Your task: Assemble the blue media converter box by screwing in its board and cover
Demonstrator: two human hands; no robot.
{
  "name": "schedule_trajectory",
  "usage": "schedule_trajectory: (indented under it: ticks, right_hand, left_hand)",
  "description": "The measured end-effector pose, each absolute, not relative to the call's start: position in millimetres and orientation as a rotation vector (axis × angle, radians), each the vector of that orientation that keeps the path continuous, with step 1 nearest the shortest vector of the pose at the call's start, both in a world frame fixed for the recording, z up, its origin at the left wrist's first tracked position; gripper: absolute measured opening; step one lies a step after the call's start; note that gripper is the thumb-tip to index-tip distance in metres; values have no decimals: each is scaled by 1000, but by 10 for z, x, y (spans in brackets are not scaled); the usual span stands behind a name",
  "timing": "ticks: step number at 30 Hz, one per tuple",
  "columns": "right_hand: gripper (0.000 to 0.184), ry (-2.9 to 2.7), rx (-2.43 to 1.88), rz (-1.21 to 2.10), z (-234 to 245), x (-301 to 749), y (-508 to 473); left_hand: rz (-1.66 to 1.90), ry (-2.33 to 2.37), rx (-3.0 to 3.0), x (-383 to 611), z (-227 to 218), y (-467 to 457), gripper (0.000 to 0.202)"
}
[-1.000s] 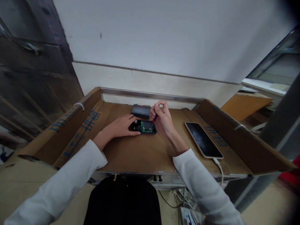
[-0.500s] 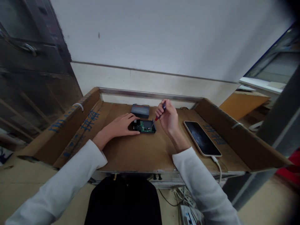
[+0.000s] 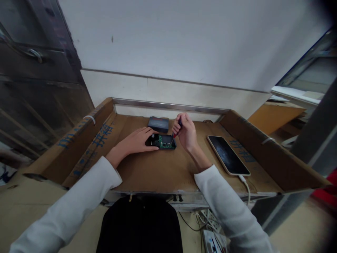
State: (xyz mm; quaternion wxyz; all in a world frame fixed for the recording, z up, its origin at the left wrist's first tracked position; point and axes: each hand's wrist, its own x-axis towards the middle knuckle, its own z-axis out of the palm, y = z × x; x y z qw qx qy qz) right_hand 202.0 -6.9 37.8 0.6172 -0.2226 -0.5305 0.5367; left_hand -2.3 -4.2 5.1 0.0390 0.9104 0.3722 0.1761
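Observation:
A small black case with a green circuit board [image 3: 165, 142] inside lies flat on the cardboard. My left hand [image 3: 138, 140] grips its left end, thumb along the near edge and fingers along the far edge. My right hand [image 3: 185, 131] is wrapped round a screwdriver [image 3: 175, 135] with a dark and red handle. Its thin shaft slants down to the left, and the tip is at the right part of the board; whether it touches a screw is too small to tell. Just behind the case sits a dark grey box-like cover [image 3: 158, 124].
A phone [image 3: 228, 155] with a white cable plugged in lies to the right. The cardboard work surface [image 3: 155, 172] has raised cardboard walls at left and right, and a metal rail [image 3: 168, 106] runs along the back. Cables and a power strip [image 3: 210, 221] are below.
My right hand has turned slightly round the screwdriver, and the tool stands a bit more upright. My left hand keeps its hold on the case. The whole view has shifted slightly.

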Motion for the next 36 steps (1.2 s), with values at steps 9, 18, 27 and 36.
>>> schedule_trajectory:
  ticks: [9, 18, 27, 36]
  right_hand:
    - [30, -1391, -626, 927, 348, 1984, -96]
    - [35, -1297, -586, 1097, 313, 2058, 12]
    - [26, -1187, -583, 1040, 394, 2052, -35]
    - [33, -1067, -543, 1179, 394, 2115, 1]
  left_hand:
    - [558, 1116, 2778, -21, 80, -51, 59]
    - [543, 1112, 2764, -25, 98, -59, 61]
    - [592, 1094, 2748, -31, 77, -52, 58]
    - [582, 1082, 2772, -20, 105, -60, 55]
